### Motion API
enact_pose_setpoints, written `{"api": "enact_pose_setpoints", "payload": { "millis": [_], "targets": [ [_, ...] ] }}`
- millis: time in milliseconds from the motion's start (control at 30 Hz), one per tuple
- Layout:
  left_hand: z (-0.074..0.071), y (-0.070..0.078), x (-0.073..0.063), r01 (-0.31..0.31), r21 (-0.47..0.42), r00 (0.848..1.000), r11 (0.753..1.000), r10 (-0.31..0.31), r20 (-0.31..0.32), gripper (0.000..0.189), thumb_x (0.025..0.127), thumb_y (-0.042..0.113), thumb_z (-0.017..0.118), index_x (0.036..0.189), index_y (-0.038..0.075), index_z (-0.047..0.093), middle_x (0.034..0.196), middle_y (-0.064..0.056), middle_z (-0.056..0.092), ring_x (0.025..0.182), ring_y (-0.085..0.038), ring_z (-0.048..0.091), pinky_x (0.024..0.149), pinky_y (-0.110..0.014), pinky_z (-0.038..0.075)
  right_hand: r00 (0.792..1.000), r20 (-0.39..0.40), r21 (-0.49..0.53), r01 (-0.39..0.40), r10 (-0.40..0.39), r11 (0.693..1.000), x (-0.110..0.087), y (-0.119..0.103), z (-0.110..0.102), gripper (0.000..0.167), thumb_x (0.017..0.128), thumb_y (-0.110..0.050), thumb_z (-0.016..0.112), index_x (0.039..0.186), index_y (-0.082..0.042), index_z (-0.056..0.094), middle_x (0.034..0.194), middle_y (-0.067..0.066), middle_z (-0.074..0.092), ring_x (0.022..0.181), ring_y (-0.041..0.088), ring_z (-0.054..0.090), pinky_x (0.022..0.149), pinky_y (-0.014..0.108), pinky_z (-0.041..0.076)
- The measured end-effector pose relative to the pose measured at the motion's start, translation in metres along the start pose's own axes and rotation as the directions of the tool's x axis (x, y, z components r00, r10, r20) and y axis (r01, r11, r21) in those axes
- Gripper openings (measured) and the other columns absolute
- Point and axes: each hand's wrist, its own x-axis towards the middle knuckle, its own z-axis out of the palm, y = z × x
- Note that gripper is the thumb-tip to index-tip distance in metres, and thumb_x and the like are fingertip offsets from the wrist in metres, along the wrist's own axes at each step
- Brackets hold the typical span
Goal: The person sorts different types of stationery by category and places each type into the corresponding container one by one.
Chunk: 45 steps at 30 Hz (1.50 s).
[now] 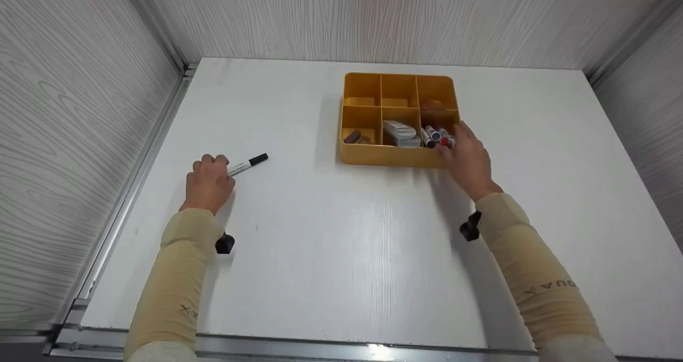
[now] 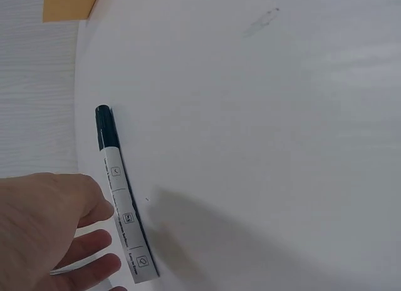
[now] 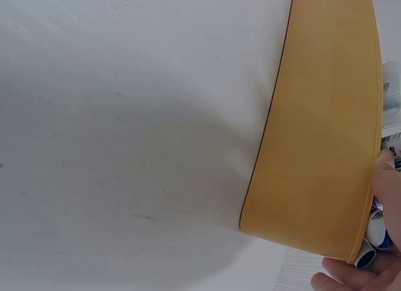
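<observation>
A white marker with a black cap (image 1: 248, 165) lies slantwise on the left of the white table. My left hand (image 1: 209, 183) is right beside it, over its rear end in the head view. The left wrist view has the thumb side against the marker's barrel (image 2: 125, 216), with the other fingers loosely bent. At the back stands a yellow compartment box (image 1: 395, 156). My right hand (image 1: 469, 162) grips its front right corner, thumb over the front rim and fingers (image 3: 344, 275) around the side. Several markers (image 1: 435, 135) lie in that corner's compartment, partly hidden by the hand.
The box's front middle compartment holds clear plastic cases (image 1: 403, 134), and the front left one small brown pieces (image 1: 355, 136). A brownish thing (image 1: 432, 105) shows at the back right compartment. Wood-grain panels (image 1: 373, 20) wall the table; a metal rail (image 1: 320, 346) runs along the front.
</observation>
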Motion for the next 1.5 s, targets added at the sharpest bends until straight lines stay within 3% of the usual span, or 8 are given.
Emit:
{"api": "enact_pose_setpoints", "payload": {
  "millis": [367,733,1000,1300,1500],
  "targets": [
    [0.006,-0.01,-0.007,-0.024,-0.037,1.0,0.999,0.024,0.002,0.022,0.096,-0.01,0.047,0.114,-0.018,0.056,0.104,-0.038,0.056,0.094,-0.051,0.058,0.078,-0.054,0.053,1.0,0.003,-0.005,-0.006,0.006,1.0,0.001,0.002,0.001,0.064,0.097,-0.024,0.063,0.147,0.005,0.037,0.159,0.024,0.031,0.138,0.047,0.04,0.114,0.056,0.035],
    [0.01,-0.014,-0.007,-0.034,-0.05,0.999,0.998,0.033,-0.005,0.021,0.092,-0.011,0.055,0.112,-0.017,0.057,0.1,-0.036,0.057,0.094,-0.051,0.059,0.08,-0.052,0.054,0.999,0.029,0.019,-0.029,0.028,0.999,0.003,0.003,0.001,0.065,0.098,-0.025,0.063,0.151,-0.002,0.034,0.162,0.016,0.029,0.141,0.041,0.04,0.116,0.052,0.033],
    [0.009,-0.013,-0.007,-0.034,-0.079,0.999,0.996,0.033,-0.015,0.02,0.091,-0.012,0.054,0.11,-0.017,0.058,0.099,-0.036,0.058,0.093,-0.051,0.061,0.08,-0.052,0.054,1.0,-0.003,0.001,0.0,0.0,1.0,0.002,0.003,0.002,0.065,0.097,-0.025,0.064,0.147,0.005,0.037,0.159,0.022,0.032,0.137,0.046,0.043,0.113,0.054,0.037],
    [0.003,0.005,-0.002,-0.003,-0.152,1.0,0.988,0.001,-0.008,0.02,0.093,-0.01,0.051,0.111,-0.015,0.059,0.1,-0.032,0.06,0.097,-0.045,0.062,0.086,-0.051,0.053,1.0,-0.004,0.008,0.007,-0.007,1.0,0.001,0.002,0.0,0.065,0.097,-0.027,0.062,0.147,0.007,0.037,0.158,0.025,0.03,0.137,0.047,0.042,0.113,0.056,0.036],
    [-0.001,0.024,0.005,-0.027,-0.16,1.0,0.987,0.026,-0.005,0.021,0.095,-0.006,0.055,0.115,-0.012,0.059,0.104,-0.029,0.06,0.101,-0.041,0.061,0.091,-0.048,0.052,1.0,0.016,0.013,-0.008,0.007,1.0,0.001,0.003,0.0,0.066,0.098,-0.028,0.062,0.148,0.006,0.035,0.16,0.024,0.028,0.139,0.045,0.039,0.115,0.054,0.034]
  ]
}}
